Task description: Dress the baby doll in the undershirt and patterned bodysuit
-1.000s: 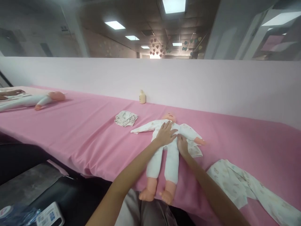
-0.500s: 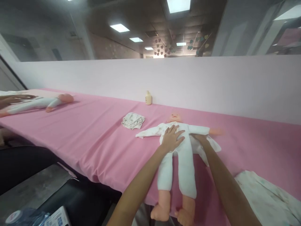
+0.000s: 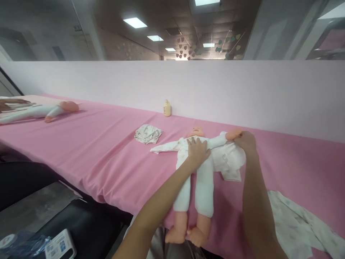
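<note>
A baby doll [image 3: 204, 187] with a white cloth body lies on its back on the pink-covered table [image 3: 113, 158], feet toward me. A white patterned baby shirt [image 3: 168, 146] covers the doll's arm on the left; its other half [image 3: 229, 160] lies spread beside the body on the right. My left hand [image 3: 198, 153] rests on the doll's chest with the fingers apart. With closed fingers my right hand [image 3: 245, 141] grips the doll's hand [image 3: 233, 134], holding that bare arm out to the side and raised.
A crumpled patterned cloth [image 3: 148, 134] and a pale yellow bottle [image 3: 167, 108] are farther back. Another patterned garment [image 3: 299, 223] lies at right. At far left, another person's hand [image 3: 14, 101] is over a second doll [image 3: 40, 110]. A black chair [image 3: 81, 223] holds a phone [image 3: 60, 245] and a plastic bottle [image 3: 25, 242].
My right hand has come out from beneath the doll's arm and taken hold of its hand. That arm is raised higher. My left hand stays on the chest.
</note>
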Demonstrator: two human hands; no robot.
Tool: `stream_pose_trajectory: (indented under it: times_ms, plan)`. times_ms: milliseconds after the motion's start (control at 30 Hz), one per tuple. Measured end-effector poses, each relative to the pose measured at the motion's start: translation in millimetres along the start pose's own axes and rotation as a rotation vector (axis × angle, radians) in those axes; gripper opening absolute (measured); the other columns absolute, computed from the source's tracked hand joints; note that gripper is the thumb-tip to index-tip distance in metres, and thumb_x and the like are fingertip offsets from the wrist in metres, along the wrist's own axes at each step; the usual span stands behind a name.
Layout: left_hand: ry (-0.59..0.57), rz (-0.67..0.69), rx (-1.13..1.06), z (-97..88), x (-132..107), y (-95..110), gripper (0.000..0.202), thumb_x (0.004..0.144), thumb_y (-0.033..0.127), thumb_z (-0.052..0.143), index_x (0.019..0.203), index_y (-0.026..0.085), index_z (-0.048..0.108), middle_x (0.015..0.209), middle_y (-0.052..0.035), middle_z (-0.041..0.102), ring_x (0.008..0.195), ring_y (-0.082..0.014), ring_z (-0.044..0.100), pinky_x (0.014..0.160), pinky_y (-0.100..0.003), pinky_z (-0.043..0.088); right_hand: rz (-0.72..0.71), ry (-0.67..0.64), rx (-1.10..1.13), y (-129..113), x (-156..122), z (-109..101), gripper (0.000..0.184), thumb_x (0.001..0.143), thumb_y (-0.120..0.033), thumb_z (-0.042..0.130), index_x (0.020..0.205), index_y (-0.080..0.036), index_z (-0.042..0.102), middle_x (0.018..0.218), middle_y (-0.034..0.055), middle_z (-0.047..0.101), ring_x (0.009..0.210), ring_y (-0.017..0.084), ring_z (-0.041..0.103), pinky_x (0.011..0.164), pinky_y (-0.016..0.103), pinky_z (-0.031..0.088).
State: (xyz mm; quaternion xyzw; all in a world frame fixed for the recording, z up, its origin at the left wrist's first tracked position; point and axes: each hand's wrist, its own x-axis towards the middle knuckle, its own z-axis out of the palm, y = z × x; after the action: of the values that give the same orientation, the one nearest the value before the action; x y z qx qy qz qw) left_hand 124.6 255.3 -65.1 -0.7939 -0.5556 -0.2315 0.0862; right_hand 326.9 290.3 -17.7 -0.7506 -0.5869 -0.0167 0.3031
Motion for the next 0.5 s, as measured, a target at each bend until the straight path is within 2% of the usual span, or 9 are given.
stream_pose_trajectory:
  times_ms: [67,100,167,233,300,433,500]
  plan:
    - [0.036,0.032,0.012,0.8,12.9,19.3,0.044,0.082,0.042,0.052,0.116,0.015,0.053,0.136,-0.0176,0.042,0.129,-0.0385,0.03,0.103,-0.062,0.022,0.016,0.014,-0.022,-15.7,-5.1,-16.0,0.019,0.071,-0.024,0.056,0.082,-0.013,0.066,0.078,0.0127,0.066,0.073,0.025,0.062,0.054,0.027,0.036]
    - [0.062,0.074,-0.019,2.4,19.0,26.9,0.047,0.083,0.038,0.051,0.124,0.014,0.047,0.142,-0.0169,0.035,0.132,-0.0361,0.026,0.105,-0.058,0.022,-0.012,0.039,-0.036,-23.2,-8.2,-20.8,0.018,0.071,-0.023,0.055,0.082,-0.014,0.066,0.078,0.0118,0.066,0.073,0.024,0.062,0.054,0.026,0.035]
    - [0.107,0.177,-0.132,7.0,29.3,35.3,0.054,0.086,0.026,0.042,0.136,0.012,0.03,0.146,-0.0144,0.029,0.132,-0.028,0.029,0.107,-0.046,0.028,-0.07,0.084,-0.065,-32.9,-13.3,-26.0,0.015,0.07,-0.02,0.055,0.079,-0.014,0.066,0.074,0.0104,0.065,0.071,0.023,0.061,0.053,0.026,0.033]
    - [0.129,0.252,-0.248,11.7,36.4,34.2,0.058,0.086,0.015,0.033,0.142,0.013,0.017,0.141,-0.0121,0.036,0.125,-0.0208,0.039,0.102,-0.033,0.035,-0.107,0.094,-0.06,-33.5,-15.0,-28.4,0.014,0.069,-0.021,0.055,0.075,-0.015,0.066,0.072,0.0089,0.065,0.068,0.022,0.06,0.052,0.026,0.032]
    - [0.097,0.293,-0.304,14.9,39.6,27.2,0.06,0.085,0.009,0.029,0.142,0.019,0.016,0.129,-0.0089,0.047,0.11,-0.0168,0.051,0.091,-0.027,0.042,-0.101,0.102,-0.025,-26.9,-13.7,-31.4,0.013,0.068,-0.021,0.056,0.073,-0.015,0.067,0.07,0.0076,0.065,0.066,0.021,0.059,0.053,0.026,0.032]
    - [-0.03,0.288,-0.277,16.7,35.2,16.6,0.061,0.084,0.008,0.03,0.14,0.03,0.023,0.108,-0.0042,0.053,0.087,-0.0148,0.058,0.067,-0.023,0.043,-0.076,0.144,0.098,-13.8,-10.2,-40.6,0.017,0.064,-0.012,0.053,0.07,-0.014,0.069,0.062,0.0043,0.062,0.061,0.016,0.055,0.055,0.024,0.035]
    - [-0.049,0.297,-0.244,16.9,30.4,18.8,0.058,0.086,0.012,0.031,0.14,0.03,0.024,0.106,-0.0043,0.053,0.084,-0.0152,0.059,0.064,-0.023,0.042,-0.07,0.146,0.123,-13.8,-10.5,-44.6,0.018,0.06,-0.009,0.052,0.066,-0.014,0.068,0.057,0.0026,0.06,0.056,0.014,0.053,0.055,0.024,0.035]
